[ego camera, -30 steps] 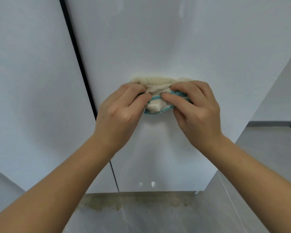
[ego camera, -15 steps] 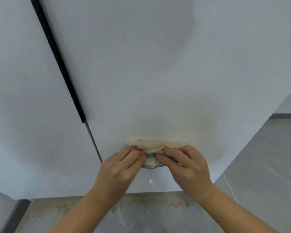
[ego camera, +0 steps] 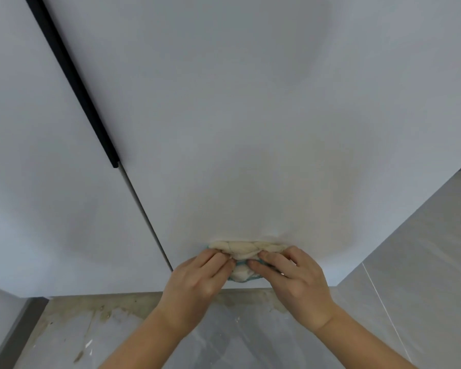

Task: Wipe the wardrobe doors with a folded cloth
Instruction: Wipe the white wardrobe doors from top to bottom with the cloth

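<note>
The cream, teal-edged cloth (ego camera: 246, 250) is bunched in folds against the white wardrobe door (ego camera: 250, 115). It sits near the door's bottom edge.

Both forearms reach up from the lower edge and converge, backs of the hands facing the camera. The left hand (ego camera: 197, 278) and right hand (ego camera: 296, 278) sit side by side, fingertips almost meeting, fingers curled over the folded cloth (ego camera: 246, 249). The thumbs are hidden underneath.
</note>
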The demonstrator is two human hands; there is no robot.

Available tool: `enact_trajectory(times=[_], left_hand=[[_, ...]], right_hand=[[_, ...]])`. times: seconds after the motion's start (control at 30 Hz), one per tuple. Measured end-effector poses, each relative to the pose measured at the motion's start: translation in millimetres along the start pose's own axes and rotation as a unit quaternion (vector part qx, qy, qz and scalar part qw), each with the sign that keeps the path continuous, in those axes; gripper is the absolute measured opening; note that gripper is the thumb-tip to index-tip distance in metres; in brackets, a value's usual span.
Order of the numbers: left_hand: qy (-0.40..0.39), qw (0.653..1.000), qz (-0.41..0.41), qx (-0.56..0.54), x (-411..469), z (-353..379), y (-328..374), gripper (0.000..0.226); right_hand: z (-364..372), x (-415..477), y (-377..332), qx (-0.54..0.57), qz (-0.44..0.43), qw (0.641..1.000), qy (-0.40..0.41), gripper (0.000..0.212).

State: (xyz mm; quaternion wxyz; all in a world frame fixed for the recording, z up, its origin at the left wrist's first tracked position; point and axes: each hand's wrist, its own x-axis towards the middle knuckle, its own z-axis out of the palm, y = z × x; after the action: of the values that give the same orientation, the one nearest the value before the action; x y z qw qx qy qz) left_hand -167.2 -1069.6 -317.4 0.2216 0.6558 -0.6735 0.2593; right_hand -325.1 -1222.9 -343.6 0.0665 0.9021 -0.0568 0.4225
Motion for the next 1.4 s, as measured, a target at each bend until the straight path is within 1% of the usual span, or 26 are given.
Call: enact_trajectory(times=[0.23,0.63,0.7,0.83,1.07,1.13,1.23,1.3,1.37,1.4], left_hand=[[-0.031,0.999,-0.015,-0.017,-19,25,5,0.025],[-0.090,0.994,-0.036,-0.059,-41,54,6,0.019],[-0.109,0.990,-0.047,-0.071,-46,60,7,0.025],[-0.144,0.983,-0.064,-0.089,-55,75,11,0.034],[-0.181,0.974,-0.088,-0.105,-76,107,14,0.037],[-0.204,0.969,-0.092,-0.109,-80,114,15,0.041],[-0.278,0.949,-0.110,-0.097,-82,120,18,0.048],[-0.326,0.934,-0.116,-0.090,-83,121,20,0.050],[-0.349,0.925,-0.116,-0.093,-83,114,20,0.048],[-0.348,0.926,-0.112,-0.093,-83,109,19,0.047]], right_hand=[[15,-25,-4,0.022,0.011,0.999,-0.040,0.024],[35,-54,-8,0.031,0.039,0.994,-0.095,0.031],[40,-60,-9,0.035,0.048,0.992,-0.110,0.032],[51,-73,-12,0.044,0.062,0.987,-0.143,0.027],[69,-94,-15,0.034,0.061,0.977,-0.200,0.023],[72,-98,-17,0.026,0.063,0.973,-0.221,0.023],[80,-100,-27,0.015,0.088,0.961,-0.263,0.024],[81,-98,-38,0.018,0.111,0.953,-0.281,0.029],[72,-95,-47,0.028,0.122,0.945,-0.301,0.034],[66,-93,-50,0.034,0.123,0.944,-0.305,0.033]])
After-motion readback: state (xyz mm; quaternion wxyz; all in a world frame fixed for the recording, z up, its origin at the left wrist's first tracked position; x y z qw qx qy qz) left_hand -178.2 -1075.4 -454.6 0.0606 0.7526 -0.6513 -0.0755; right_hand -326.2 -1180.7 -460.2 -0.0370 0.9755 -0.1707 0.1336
